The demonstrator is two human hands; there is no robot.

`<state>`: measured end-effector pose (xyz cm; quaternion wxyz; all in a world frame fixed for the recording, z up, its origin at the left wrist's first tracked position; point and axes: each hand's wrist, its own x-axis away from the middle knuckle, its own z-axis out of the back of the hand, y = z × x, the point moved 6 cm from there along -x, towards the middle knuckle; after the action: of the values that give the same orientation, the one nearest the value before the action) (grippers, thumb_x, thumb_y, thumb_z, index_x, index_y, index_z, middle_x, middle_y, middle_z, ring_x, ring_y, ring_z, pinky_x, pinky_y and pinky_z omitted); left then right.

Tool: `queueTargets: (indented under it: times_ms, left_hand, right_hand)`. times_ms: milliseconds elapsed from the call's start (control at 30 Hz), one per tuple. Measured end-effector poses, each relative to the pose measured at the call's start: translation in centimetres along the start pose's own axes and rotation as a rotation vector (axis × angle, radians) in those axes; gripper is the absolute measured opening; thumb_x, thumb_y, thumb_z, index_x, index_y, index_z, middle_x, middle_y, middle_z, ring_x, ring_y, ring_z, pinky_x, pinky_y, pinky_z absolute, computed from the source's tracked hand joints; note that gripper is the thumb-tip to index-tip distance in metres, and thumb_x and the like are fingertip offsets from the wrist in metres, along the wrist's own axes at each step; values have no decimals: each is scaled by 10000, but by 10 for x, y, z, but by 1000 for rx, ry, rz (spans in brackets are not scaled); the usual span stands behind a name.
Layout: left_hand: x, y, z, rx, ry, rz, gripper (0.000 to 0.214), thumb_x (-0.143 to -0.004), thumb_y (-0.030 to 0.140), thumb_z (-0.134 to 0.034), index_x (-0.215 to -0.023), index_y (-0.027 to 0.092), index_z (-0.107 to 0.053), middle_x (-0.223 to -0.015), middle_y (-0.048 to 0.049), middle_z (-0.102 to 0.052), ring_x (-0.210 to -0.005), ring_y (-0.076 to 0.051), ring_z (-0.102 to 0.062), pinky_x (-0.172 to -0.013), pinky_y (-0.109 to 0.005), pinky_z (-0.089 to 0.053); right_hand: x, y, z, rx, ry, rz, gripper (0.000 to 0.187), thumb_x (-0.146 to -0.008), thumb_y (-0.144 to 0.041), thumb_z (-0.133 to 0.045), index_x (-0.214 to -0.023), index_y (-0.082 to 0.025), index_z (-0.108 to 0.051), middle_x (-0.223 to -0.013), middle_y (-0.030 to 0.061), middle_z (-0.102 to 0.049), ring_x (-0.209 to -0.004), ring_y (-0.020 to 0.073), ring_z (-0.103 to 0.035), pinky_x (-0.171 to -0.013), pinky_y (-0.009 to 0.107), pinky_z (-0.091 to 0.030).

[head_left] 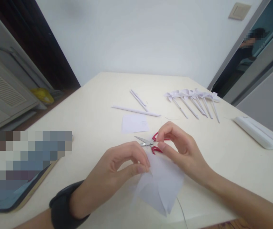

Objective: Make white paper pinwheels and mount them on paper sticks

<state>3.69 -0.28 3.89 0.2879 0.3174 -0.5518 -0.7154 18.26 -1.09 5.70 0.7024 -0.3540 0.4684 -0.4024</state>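
My left hand point(124, 162), with a black band on its wrist, pinches the upper left edge of a thin white sheet of paper point(162, 184). The sheet has cuts or folds in it and hangs just above the table's near side. My right hand point(179, 146) is closed in a pinch above the paper's top edge; whatever sits between thumb and forefinger is too small to make out. Behind the fingers lie red-handled scissors point(150, 142), blades apart and pointing left, partly covered by the right hand. A thin wire or thread point(182, 211) trails down below the paper.
On the white table point(90, 105) lie rolled paper sticks point(136, 110), a square paper stack point(135, 123) and several paper pinwheels on sticks point(193, 98). A white packet point(258, 133) is at right, a tablet-like device point(43, 178) at left. A person point(243, 54) shows beyond the doorway.
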Motion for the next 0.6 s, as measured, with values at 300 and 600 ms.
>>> queueTargets:
  times_ms: [300, 600]
  left_hand:
    - [2, -18, -20, 340, -207, 296, 115, -780, 157, -617, -673, 169, -657, -720, 3, -648, -711, -139, -586, -696, -245, -440]
    - [-1, -20, -24, 540, -151, 320, 86, -750, 234, -662, -741, 170, -605, -635, 20, -621, -611, -121, -557, -615, -227, -417]
  right_hand:
    - [-1, -5, -14, -98, -311, -27, 39, -837, -184, -580, -858, -154, -592, -852, 26, -574, -815, 127, -559, -756, 266, -457]
    - [3, -11, -18, -69, -363, 64, 35, -815, -142, -606, -850, -141, -602, -794, 14, -589, -757, 108, -561, -725, 248, -462]
